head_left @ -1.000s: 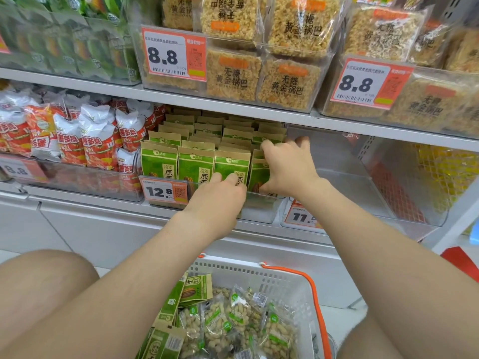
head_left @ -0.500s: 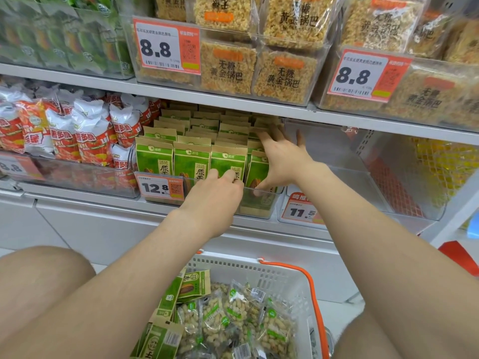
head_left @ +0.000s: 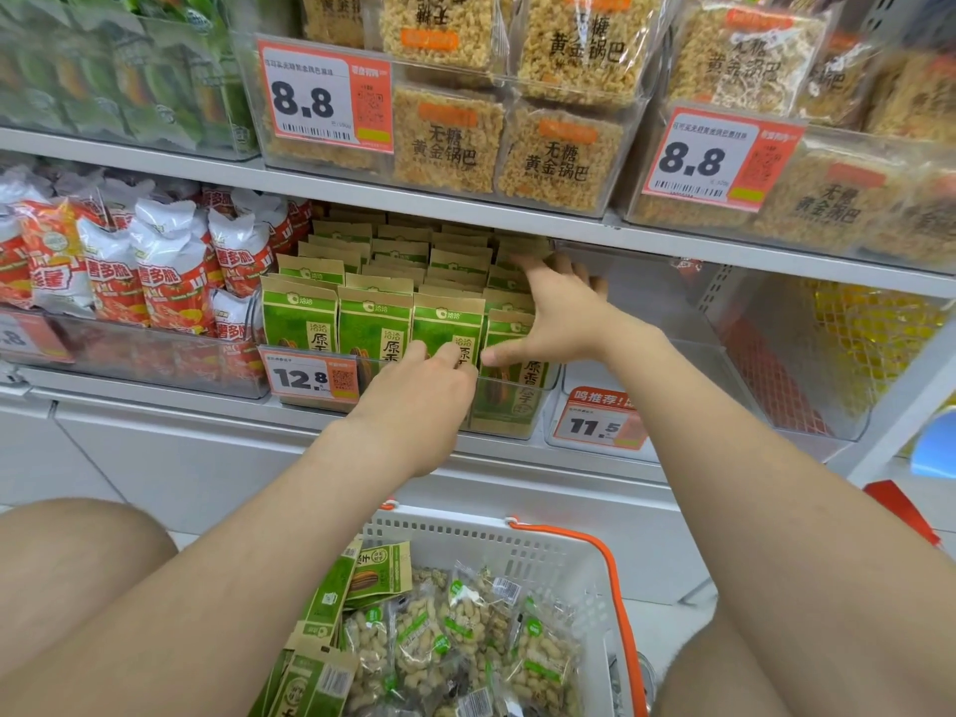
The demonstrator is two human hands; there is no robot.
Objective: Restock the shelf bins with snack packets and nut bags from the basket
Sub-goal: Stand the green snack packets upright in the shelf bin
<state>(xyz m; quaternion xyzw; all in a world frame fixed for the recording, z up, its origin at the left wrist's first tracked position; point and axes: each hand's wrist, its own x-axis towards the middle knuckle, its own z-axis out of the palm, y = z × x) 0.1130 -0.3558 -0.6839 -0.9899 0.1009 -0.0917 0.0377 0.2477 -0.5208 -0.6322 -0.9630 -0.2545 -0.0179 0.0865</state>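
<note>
Packets (head_left: 375, 328): rows to be squared upright. Right hand (head_left: 561, 315) spread against side row; left hand (head_left: 414, 406) pressed fingertips-first to front. Even pressure advised.

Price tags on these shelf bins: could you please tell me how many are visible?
5: one 8.8 tag upper left, another 8.8 tag upper right, the 12.8 tag, the 11.5 tag, and a partly cut-off tag at the left edge.
</note>
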